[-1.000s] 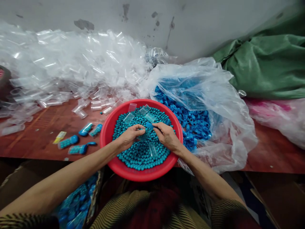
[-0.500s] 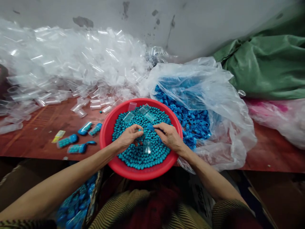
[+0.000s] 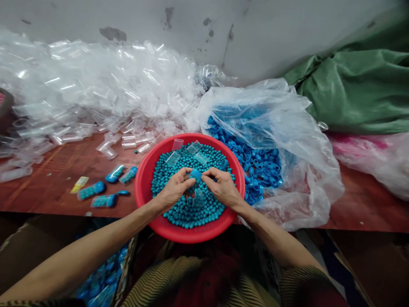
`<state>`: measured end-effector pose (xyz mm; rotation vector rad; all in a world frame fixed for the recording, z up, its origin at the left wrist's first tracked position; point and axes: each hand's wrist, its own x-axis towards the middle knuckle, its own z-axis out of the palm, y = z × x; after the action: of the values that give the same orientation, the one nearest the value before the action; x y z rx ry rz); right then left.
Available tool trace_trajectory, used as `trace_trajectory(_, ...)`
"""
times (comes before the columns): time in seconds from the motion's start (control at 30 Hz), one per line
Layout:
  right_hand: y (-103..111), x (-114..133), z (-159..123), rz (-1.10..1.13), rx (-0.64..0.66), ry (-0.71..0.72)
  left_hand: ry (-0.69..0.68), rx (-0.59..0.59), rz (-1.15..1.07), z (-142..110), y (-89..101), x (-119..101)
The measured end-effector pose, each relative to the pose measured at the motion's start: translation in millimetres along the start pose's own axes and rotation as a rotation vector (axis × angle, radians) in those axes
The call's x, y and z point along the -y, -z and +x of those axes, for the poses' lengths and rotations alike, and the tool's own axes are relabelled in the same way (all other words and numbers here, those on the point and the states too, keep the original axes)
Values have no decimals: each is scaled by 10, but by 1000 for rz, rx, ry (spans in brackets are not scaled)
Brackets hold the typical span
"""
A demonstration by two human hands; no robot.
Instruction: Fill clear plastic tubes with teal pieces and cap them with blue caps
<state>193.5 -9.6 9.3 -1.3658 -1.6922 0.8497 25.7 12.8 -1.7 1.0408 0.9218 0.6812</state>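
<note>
Over the red basin [image 3: 142,187] my two hands meet, fingers closed. My left hand [image 3: 175,186] grips a small clear plastic tube, mostly hidden by the fingers. My right hand [image 3: 223,187] pinches a blue plastic cap [image 3: 195,174] against the tube's end; whether it is fully seated I cannot tell. Turquoise beads [image 3: 191,217] fill the basin below. On the beads lie several clear tubes [image 3: 173,159], one of them just under my hands, and a blue cap [image 3: 224,164] near the basin's right side.
Clear tubes [image 3: 105,85] are heaped along the wall. A plastic bag [image 3: 306,170] spills blue caps [image 3: 258,164] right of the basin. Several capped tubes of beads [image 3: 91,190] lie left on the red-brown table [image 3: 54,187]. Below stands a box of blue-capped tubes [image 3: 107,273]. Green cloth [image 3: 361,89] lies back right.
My right hand has brought the blue cap leftward onto the tube in my left hand. The two hands are now closer together. The view has shifted slightly.
</note>
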Motion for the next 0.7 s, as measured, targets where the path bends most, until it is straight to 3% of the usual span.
trace_trajectory(0.3,-29,39,-42,76,-28,-83,-31,-42,-21,-98,-52,-32)
trace_trajectory(0.43,-25,53,-76,16,-35,19,-38,-74,-8,-139,-104,-122)
trace_trajectory(0.53,13,37,-90,20,24,76,-41,-73,7,-159,-117,-173)
trace_trajectory(0.7,57,-28,-78,85,133,49,-21,-23,13,-147,-95,-129)
